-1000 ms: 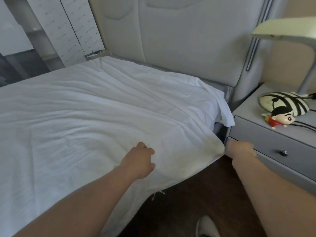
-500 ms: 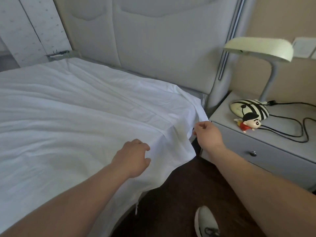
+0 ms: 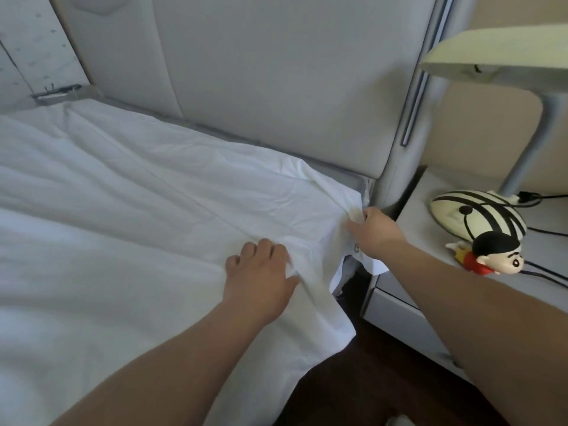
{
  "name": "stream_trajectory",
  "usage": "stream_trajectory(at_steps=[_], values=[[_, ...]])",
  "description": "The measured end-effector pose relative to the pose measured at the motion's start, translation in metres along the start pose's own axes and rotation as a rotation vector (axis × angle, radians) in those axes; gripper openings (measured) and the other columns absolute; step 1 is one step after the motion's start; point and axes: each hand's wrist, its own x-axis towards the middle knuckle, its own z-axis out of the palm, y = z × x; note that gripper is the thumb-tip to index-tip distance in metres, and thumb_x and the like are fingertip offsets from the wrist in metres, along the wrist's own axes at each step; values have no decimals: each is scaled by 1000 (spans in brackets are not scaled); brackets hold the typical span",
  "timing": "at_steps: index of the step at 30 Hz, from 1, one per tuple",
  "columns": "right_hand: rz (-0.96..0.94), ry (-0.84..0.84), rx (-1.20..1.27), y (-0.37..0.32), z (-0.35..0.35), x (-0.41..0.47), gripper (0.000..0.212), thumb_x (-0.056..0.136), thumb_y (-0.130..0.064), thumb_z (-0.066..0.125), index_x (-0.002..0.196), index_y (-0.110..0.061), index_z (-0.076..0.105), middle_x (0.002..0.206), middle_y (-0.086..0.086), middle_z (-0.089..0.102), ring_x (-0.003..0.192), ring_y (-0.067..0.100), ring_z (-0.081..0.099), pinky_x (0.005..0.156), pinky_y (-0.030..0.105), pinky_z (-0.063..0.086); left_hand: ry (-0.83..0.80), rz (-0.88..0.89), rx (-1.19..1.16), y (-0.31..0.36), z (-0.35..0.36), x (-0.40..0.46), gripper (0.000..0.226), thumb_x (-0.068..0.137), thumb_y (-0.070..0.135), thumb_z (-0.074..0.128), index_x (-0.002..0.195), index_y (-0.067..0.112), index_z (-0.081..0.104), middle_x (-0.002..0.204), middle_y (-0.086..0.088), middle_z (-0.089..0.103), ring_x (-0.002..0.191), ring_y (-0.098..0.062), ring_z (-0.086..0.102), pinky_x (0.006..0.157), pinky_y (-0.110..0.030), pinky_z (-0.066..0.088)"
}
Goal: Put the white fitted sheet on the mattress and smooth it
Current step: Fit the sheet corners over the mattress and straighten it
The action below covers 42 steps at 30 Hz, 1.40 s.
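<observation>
Two hands working the bed corner: left hand [image 3: 261, 272] bunching the white fitted sheet [image 3: 123, 210], right hand [image 3: 373, 230] pinching its corner, prob. to hook it over the mattress.

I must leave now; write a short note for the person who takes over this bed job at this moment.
Left hand: lies on top of the white fitted sheet near the bed's side edge, fingers bunching a fold.
Right hand: pinches the sheet's corner by the headboard, next to the nightstand.
Done: sheet spread over the mattress top.
Left: this corner hangs loose and untucked; pull it over the mattress corner, then smooth the wrinkles.
</observation>
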Motion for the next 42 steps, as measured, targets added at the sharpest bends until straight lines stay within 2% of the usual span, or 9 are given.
stream_trajectory(at_steps=[6,12,17,22,28,31,34,37,42], values=[[-82,-44,-64,-10,-9,24,35,103,-39,50,113,-8,61,97,9,65,88,28,63,80,42,54,29,89,-42,-2,7,12,35,105,56,31,102,23,40,92,6,57,79,-21,58,67,-37,41],[-97,164,591,-32,-77,47,26,104,-33,55,83,-19,63,69,0,63,58,17,58,58,30,46,-90,144,-45,-9,-6,18,32,108,52,27,94,23,32,76,5,48,70,-24,50,62,-37,39],[160,288,-147,-10,-97,65,42,95,-26,46,136,-20,49,140,18,45,129,42,41,102,54,41,-141,179,3,-23,-20,-2,35,106,53,30,89,24,36,73,5,45,69,-22,47,62,-38,39],[-109,331,-157,-13,-18,-8,48,95,-37,55,141,-24,51,149,9,42,134,37,36,110,51,34,-182,172,23,-34,-28,-22,36,103,57,35,87,25,34,73,3,48,72,-25,51,64,-37,42],[-9,-268,562,-55,53,-98,78,97,-45,59,161,-27,18,154,10,40,136,29,46,113,39,39,-252,150,85,-46,-44,-51,36,100,62,40,92,28,41,96,1,65,87,-23,60,71,-36,46],[-17,-323,518,-59,60,-103,88,95,-43,63,163,-29,9,158,9,35,142,30,41,114,40,38,-262,131,113,-52,-55,-67,32,100,59,44,106,29,47,105,2,66,94,-23,61,69,-34,40],[-70,-186,377,-47,55,-90,80,91,-39,66,158,-19,26,158,10,33,140,29,41,114,44,39,-288,107,69,-60,-63,-79,36,100,56,48,132,40,47,114,4,66,105,-21,61,76,-31,41],[-113,-175,309,-33,43,-90,47,90,-36,63,128,-12,51,127,5,56,114,27,58,96,41,51,-477,131,9,-64,-71,-83,47,99,49,55,144,42,39,109,9,62,103,-16,57,81,-30,39],[-189,-372,159,-4,22,-97,37,100,-46,56,106,-13,73,92,5,71,78,14,61,73,32,52,-673,-22,-262,-65,-90,-60,29,93,54,66,108,29,66,78,11,65,73,-9,61,71,-24,46]])
